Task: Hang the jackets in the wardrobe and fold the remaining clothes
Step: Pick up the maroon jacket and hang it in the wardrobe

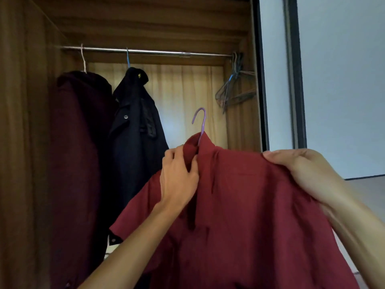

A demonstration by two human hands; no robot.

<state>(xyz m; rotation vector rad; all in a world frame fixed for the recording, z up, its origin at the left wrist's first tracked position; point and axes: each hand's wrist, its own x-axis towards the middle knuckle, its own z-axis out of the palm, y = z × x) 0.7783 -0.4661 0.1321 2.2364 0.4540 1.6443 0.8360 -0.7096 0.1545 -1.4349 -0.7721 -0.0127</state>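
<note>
Right hand [302, 170], apparently on red shirt [250, 215]

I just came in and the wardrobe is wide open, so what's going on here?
A person is hanging clothes. Their left hand pinches the collar of a red shirt on a purple hanger, and their right hand holds its shoulder. The hanger's hook is below the rail, not yet on it. A maroon garment and a dark jacket hang on the rail at the left; empty hangers bunch at its right end.
</note>
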